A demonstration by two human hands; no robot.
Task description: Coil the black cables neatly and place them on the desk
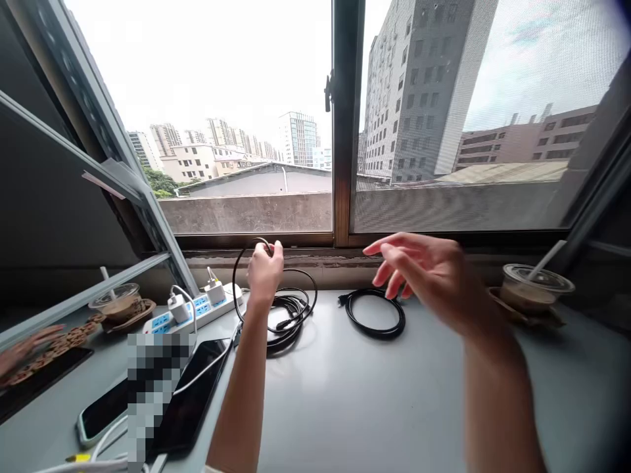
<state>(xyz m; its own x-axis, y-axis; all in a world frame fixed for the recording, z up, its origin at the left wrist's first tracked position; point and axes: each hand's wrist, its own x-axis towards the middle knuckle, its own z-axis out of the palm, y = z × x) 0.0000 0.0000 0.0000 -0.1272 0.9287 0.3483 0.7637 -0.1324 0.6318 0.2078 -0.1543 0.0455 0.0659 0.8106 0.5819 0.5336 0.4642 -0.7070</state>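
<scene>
Fingers, left hand (265,270): bunched together and, as far as the view shows, pinched on the top of an upright loop of black cable (284,340) above the bench (345,407).
Fingers, right hand (424,276): apart and loosely curled, holding nothing, in the air nearest the coiled cable (377,334).
Black cable: remaining turns lie loose and overlapping on the bench, between the power strip (202,304) and the coiled cable.
Cable handling: probably light and bendable but springy, its smooth jacket perhaps a little slippery; hardly fragile, save at the connector (283,325).
Best hold: around several gathered turns at once, so none springs loose, with the grip kept off the connector.
Coiled cable: a flat, neat ring on the bench, apart from the looser turns.
Bench edges: lidded drinks at left (118,303) and right (535,292), each with a straw, beneath a window (246,79) facing city blocks.
</scene>
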